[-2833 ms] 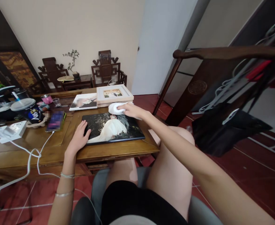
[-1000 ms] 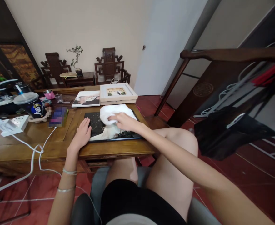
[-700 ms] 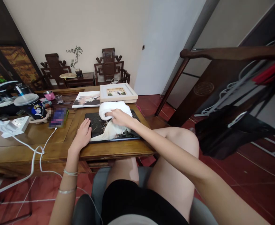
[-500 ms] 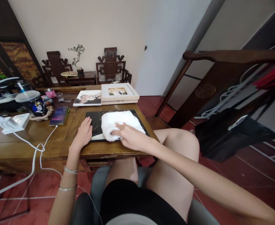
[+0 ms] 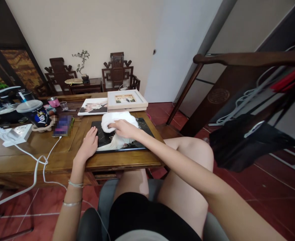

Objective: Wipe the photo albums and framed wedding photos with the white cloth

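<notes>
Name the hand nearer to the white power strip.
Left. The left hand, at the dark picture, is right of the power strip; the right hand, on the white cloth, is farther right.

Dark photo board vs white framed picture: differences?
- The photo board is thin and mostly dark; the framed picture is thicker and pale.
- The photo board's image runs to its edges; the framed picture's small image sits inside a wide border.
- The photo board is partly covered by a white cloth; the framed picture's image is uncovered.
Shared: both lie face up.
</notes>
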The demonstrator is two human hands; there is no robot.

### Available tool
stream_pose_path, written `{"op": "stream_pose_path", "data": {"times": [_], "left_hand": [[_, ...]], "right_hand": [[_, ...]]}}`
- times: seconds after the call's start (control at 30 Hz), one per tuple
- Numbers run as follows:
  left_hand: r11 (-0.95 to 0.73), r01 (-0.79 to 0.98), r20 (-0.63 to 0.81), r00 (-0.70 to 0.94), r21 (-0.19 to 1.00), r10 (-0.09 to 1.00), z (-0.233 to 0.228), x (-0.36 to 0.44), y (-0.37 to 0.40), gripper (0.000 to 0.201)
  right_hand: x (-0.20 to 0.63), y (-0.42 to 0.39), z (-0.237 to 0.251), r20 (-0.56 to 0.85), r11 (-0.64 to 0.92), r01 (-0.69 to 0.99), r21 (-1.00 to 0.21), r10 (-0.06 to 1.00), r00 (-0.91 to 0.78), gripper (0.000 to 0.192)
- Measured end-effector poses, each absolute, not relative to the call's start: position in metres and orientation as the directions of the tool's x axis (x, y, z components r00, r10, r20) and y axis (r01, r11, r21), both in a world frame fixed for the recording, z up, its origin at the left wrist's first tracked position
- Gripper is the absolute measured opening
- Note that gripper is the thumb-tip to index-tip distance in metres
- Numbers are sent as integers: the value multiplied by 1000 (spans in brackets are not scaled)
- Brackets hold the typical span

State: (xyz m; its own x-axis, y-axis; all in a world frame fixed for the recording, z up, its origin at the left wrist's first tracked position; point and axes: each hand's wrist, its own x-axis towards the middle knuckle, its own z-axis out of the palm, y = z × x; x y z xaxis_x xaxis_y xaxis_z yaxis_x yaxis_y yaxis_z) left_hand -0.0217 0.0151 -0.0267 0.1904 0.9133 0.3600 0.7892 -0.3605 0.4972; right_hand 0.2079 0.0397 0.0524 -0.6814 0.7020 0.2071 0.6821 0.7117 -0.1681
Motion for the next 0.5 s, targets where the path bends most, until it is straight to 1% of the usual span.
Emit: {"op": "stream_pose_path", "data": {"times": [0.13,0.23,0.33,0.5], "left_hand": [[-358,791,365,185,496,913,-25,-21,14,50],[-345,797,348,182,496,920,-24,-20,14,51],[-347,791,351,179,505,919,-25,-19,14,51],[-351,789,364,174,504,915,-27,-19,14,51]], "right_hand": [[192,65,53,205,664,737,-128,745,-635,53],[190,47,53,179,654,751,-94,753,-633,52],[199,4,50,183,705,705,-76,705,-685,51],[225,-74,54,174,811,568,-140,585,-792,48]]}}
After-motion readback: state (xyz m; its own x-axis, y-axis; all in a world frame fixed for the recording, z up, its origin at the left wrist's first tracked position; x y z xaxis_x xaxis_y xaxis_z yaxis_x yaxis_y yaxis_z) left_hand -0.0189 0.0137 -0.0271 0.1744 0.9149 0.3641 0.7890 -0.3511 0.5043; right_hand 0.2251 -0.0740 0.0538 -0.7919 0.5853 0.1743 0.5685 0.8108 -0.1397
